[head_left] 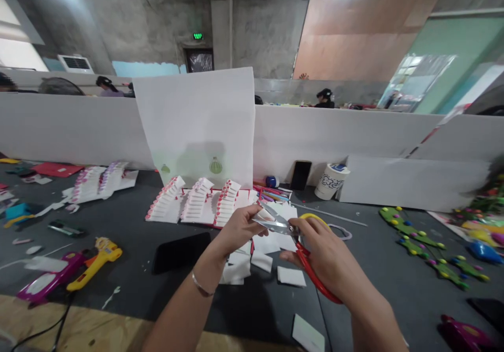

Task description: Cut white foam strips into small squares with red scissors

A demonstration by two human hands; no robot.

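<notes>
My left hand (pixel 239 228) pinches a small white piece of paper (pixel 266 215) over the middle of the dark table. In my right hand (pixel 323 241) is a pair of scissors (pixel 314 277) with red handles. The scissors' blades are parted and point left at the paper, close to my left fingertips. Below my hands lie several cut white paper pieces (pixel 291 276). Just behind them, fanned white paper strips with red and pink dotted edges (pixel 227 205) stand in rows against an upright white board (pixel 197 116).
To the left lie a yellow glue gun (pixel 96 263), a magenta tool (pixel 53 278) and a dark tablet-like slab (pixel 179 253). A phone (pixel 301 175) and a paper cup (pixel 331 181) stand at the back. Green decorated strips (pixel 429 247) lie right. Other people sit beyond the partition (pixel 354 131).
</notes>
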